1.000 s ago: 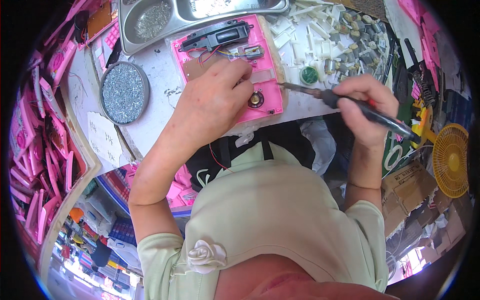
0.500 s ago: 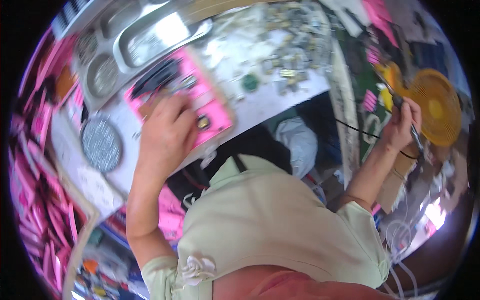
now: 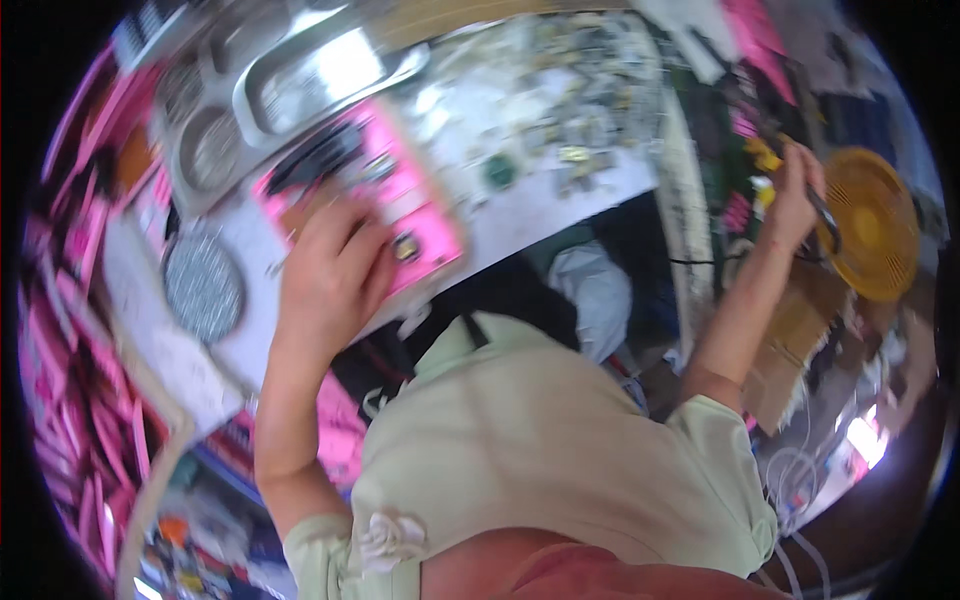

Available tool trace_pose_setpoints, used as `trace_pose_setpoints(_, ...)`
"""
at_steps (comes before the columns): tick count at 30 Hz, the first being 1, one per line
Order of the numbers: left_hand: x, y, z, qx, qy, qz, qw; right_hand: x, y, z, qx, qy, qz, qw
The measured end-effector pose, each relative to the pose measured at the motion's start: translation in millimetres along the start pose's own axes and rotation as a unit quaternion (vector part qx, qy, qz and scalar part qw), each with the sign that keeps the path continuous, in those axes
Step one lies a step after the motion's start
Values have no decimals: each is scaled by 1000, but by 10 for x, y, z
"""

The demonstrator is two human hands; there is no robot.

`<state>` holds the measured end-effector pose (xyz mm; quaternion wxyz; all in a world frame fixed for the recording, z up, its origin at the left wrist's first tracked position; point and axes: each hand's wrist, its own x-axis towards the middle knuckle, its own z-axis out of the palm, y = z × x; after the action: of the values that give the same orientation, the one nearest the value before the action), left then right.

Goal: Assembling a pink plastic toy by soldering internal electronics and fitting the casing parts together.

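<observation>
1. Here's your top (image 3: 520, 430), pale green, smooth and plain across the front, with soft creases running through it.
2. Over on the left, near side, there it is: a white flower (image 3: 390, 542), shaped like a rose with layered, folded petals, sitting on the fabric.
3. Your left sleeve (image 3: 318, 555) comes up short, the same pale green, and on the right your right sleeve (image 3: 725, 465) matches it, loose at the edge.
4. Nearest of all, your neckline (image 3: 560, 531) sweeps round in a wide curve.
5. And at the far end, a narrow black strip (image 3: 474, 332) shows against the green, its kind unclear.
</observation>
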<state>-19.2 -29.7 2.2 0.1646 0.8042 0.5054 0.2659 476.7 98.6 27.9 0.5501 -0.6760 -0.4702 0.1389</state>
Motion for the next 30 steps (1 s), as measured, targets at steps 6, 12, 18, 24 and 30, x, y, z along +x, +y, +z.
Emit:
trace_pose_setpoints(6, -253, -82, -70, -50, 70, -65, 994, -418, 247, -167, 444, -215, 255, 831)
trace_pose_setpoints(12, -290, -24, -1, -30, 52, -73, 995, -1183, -356, 570, 292, -302, 194, 887)
trace_pose_setpoints(18, -291, -48, 30, -7, 56, -57, 997, -1759, -1007, 1715, 17, -463, -200, 863)
trace_pose_setpoints(24, -351, -63, 50, -10, 57, -69, 996, -1866, -1193, 2164, -26, -477, -286, 830)
trace_pose_setpoints(30, -358, -74, 62, -21, 63, -72, 995, -1917, -1252, 2235, -70, -489, -306, 814)
